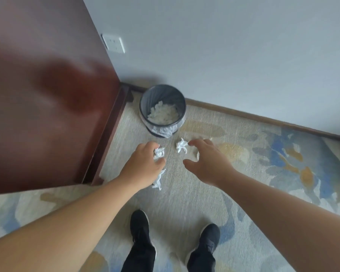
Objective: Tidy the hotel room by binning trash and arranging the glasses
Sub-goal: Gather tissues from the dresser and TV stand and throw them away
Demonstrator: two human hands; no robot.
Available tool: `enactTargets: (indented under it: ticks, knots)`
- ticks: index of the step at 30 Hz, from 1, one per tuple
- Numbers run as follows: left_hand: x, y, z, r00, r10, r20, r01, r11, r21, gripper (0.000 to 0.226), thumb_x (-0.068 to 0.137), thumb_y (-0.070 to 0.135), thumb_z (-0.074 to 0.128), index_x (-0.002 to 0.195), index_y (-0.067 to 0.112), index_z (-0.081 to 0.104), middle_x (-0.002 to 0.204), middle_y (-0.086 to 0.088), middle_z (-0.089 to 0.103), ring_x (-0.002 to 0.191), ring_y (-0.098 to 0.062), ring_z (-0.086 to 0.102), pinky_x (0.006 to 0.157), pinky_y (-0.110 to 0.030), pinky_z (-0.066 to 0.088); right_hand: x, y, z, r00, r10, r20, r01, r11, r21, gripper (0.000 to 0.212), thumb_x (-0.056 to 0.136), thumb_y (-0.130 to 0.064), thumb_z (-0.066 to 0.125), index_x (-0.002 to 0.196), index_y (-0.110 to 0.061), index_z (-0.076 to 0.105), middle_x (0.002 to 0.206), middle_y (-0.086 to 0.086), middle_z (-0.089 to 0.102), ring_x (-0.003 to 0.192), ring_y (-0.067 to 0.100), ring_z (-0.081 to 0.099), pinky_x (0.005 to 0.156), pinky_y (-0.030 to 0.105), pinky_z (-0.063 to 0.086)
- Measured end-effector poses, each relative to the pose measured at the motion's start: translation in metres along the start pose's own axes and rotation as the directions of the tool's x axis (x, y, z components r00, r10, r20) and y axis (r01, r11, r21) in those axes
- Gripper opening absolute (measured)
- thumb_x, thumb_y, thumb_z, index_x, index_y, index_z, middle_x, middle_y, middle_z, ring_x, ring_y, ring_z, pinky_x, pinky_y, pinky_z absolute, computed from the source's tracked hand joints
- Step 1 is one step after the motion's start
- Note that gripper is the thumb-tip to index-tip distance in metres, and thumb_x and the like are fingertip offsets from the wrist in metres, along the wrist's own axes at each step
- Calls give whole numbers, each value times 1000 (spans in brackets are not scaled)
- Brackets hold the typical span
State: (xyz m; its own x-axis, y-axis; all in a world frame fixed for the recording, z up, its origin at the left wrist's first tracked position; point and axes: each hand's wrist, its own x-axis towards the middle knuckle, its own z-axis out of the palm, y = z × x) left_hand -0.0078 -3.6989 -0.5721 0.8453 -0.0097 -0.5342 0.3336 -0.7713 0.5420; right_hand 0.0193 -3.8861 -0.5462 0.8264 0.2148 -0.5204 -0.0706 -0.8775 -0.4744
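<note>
Shoes [139, 226] stand on the carpet [185, 195]. A stray tissue [157, 181] lies beside the left wrist. The left grip [145, 163] is curled round a crumpled wad [159, 153]. The right grip [206, 161] is spread wide and holds nothing. A second wad [181, 145] lies just ahead and left of its fingertips, so this hand is nearer. The bin [162, 91] stands beyond both wads, part filled.

No text, label, brand, number or sign can be read on any surface in view. The white wall plate [113, 44], above and to the left of the waste bin [165, 95], shows only socket slots, blurred, with no legible marking.
</note>
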Motion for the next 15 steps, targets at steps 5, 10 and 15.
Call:
enactTargets:
  ticks: [5,10,15]
  knots:
    - [29,-44,88,997,-81,3,81,997,-11,47,95,40,48,137,23,37,139,-1,38,117,-16,47,82,-25,36,33,61,67,997,-23,70,25,999,-22,61,88,-43,60,142,-26,37,147,-4,36,125,19,48,95,32,41]
    - [68,-94,158,994,-105,-2,105,994,-26,48,95,41,49,137,23,37,140,-3,37,119,-19,46,87,-27,37,74,109,141,993,-46,107,49,999,-22,59,89,-41,60,141,-26,37,144,-4,37,118,18,52,92,32,44]
    - [108,-160,221,992,-122,-27,123,992,15,54,92,42,53,139,21,36,139,-3,38,121,-20,45,93,-31,40,117,151,220,989,-52,137,55,998,-17,59,88,-42,60,140,-27,38,143,-3,38,122,19,49,95,34,45]
